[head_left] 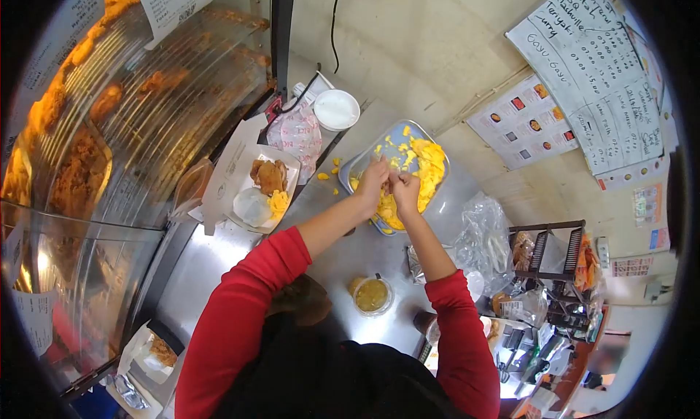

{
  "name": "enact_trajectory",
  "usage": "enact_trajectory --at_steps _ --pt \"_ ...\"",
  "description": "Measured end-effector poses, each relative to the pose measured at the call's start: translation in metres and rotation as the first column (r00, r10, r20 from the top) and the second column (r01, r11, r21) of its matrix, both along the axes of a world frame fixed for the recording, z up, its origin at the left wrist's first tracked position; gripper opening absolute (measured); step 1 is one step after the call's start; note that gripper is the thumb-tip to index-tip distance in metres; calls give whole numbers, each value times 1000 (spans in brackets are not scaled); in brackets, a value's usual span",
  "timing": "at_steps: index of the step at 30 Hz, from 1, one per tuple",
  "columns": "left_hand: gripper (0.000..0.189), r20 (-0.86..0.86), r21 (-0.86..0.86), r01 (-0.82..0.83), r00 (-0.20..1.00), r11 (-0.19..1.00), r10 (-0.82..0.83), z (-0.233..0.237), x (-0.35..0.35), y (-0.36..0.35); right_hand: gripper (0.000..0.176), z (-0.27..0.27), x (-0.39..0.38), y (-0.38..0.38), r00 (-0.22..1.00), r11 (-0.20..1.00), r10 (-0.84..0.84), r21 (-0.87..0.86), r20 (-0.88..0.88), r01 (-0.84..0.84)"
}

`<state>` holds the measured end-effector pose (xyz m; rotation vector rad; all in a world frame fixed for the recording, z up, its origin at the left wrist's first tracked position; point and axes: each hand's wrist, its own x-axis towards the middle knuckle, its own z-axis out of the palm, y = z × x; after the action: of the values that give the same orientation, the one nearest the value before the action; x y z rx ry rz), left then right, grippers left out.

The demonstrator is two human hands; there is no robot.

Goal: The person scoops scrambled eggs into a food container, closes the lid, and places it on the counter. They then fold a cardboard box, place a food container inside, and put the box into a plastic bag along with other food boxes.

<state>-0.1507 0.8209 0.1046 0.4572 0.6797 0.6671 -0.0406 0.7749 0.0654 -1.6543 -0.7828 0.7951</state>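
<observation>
Both hands meet above a shallow bluish tray [344,177] that holds yellow scrambled egg [429,164]. My left hand [373,178] is over the tray's left part, its fingers closed and drawn together. Close against it, my right hand [405,189] is closed too. Whatever lies between the fingers is too small or hidden to make out. Bits of egg are scattered on the steel counter left of the tray. An open paper box [290,164] to the left contains fried chicken [270,175], a portion of egg and a whitish, plastic-wrapped mound [252,206].
A heated glass display case [168,91] with fried chicken stands on the left. Near me is a tub of greenish-yellow sauce [372,295]. Clear plastic bags [483,237] and a black rack [547,251] stand right. A white tub [336,110] sits by the wall.
</observation>
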Motion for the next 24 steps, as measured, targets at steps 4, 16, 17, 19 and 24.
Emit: enact_trajectory --at_steps 4,16,17,19,24 --pt "58 -45 416 -181 975 891 219 57 -29 -4 27 10 11 1 997 997 83 -8 -9 -83" --pt "36 -97 -127 52 993 990 -65 -13 -59 -8 18 -10 -45 -25 929 993 67 63 365 -96" --pt "37 -91 -118 53 994 992 -64 -17 -59 -7 20 -10 -37 -23 975 997 66 18 211 -71" --pt "39 -109 -74 85 990 994 -93 -3 -61 -8 23 -1 -15 -16 994 996 37 -81 -101 -45" --pt "45 -126 -21 126 984 992 -127 9 -63 -6 16 -2 29 7 822 978 -188 -178 -538 108"
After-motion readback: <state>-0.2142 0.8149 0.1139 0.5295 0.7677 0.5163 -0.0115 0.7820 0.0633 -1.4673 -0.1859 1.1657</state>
